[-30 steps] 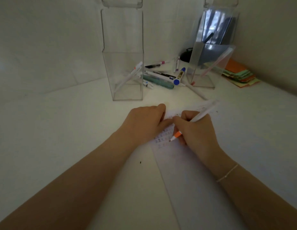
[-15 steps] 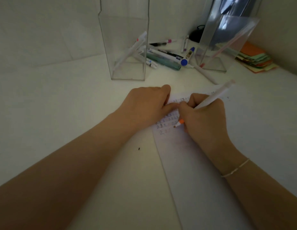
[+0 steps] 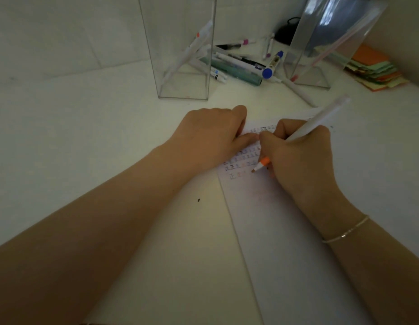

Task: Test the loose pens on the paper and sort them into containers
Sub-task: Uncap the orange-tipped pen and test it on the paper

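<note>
My right hand [image 3: 300, 160] grips a white pen with an orange collar [image 3: 264, 162], tip down on the white paper [image 3: 293, 242] among rows of small test marks. My left hand [image 3: 213, 134] lies flat on the paper's upper left corner, fingers pressed down, holding nothing. A tall clear container [image 3: 182, 52] stands behind the hands with a few white pens leaning inside. A second clear container [image 3: 321, 57] stands at the back right with a thin pink-tipped pen in it. Loose pens [image 3: 241, 64] lie between the two, among them a blue-capped marker [image 3: 270, 66].
A stack of orange and green sticky notes [image 3: 377, 71] lies at the far right by the wall. A black object [image 3: 285, 31] sits behind the loose pens. One white pen [image 3: 300, 92] lies just past the paper's top edge. A small dark speck [image 3: 198, 200] marks the table.
The view has tipped down and closer, so the containers sit higher in the frame. The pen tip has shifted slightly along the lowest row of marks; my left hand has stayed on the paper.
</note>
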`<action>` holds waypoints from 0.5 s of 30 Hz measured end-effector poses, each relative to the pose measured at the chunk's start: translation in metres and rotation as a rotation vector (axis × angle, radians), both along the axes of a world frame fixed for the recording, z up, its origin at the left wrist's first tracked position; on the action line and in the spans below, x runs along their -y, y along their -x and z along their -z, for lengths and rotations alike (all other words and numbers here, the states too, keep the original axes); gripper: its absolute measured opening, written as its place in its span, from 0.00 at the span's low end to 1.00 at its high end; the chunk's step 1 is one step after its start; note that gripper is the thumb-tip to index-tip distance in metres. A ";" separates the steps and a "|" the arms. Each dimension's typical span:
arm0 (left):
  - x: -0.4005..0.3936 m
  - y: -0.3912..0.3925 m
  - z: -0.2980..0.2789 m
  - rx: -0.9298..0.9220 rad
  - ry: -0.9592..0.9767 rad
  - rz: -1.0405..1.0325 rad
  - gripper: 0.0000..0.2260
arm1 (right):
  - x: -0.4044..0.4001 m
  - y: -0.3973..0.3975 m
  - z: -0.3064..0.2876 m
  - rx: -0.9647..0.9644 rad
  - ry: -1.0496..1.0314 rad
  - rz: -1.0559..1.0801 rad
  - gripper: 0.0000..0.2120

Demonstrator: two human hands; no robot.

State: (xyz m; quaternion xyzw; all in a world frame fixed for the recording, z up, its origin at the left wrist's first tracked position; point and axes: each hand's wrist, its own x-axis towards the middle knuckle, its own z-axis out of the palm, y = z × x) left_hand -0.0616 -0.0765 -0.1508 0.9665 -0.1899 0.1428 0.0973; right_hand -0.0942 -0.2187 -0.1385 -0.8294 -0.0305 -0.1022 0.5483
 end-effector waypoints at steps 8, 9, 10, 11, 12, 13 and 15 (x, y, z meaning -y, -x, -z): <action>0.001 0.003 -0.003 -0.011 0.034 0.013 0.17 | -0.001 0.000 0.000 0.010 -0.033 -0.004 0.12; 0.001 0.003 -0.002 0.000 0.050 0.019 0.16 | 0.000 0.000 0.001 0.025 -0.036 0.007 0.13; 0.002 0.004 -0.002 0.017 0.074 0.030 0.15 | 0.001 -0.002 0.001 0.033 -0.058 0.020 0.14; 0.003 0.004 -0.003 0.030 0.109 0.043 0.14 | 0.003 -0.003 0.002 0.034 -0.113 0.035 0.15; 0.003 0.005 -0.005 0.026 0.157 0.060 0.13 | 0.006 -0.003 0.001 0.027 -0.209 0.043 0.16; 0.004 0.006 -0.007 0.001 0.220 0.088 0.13 | 0.008 -0.003 -0.001 0.022 -0.339 0.044 0.15; 0.005 0.007 -0.010 -0.099 0.374 0.184 0.14 | 0.012 -0.004 -0.006 0.018 -0.597 0.039 0.12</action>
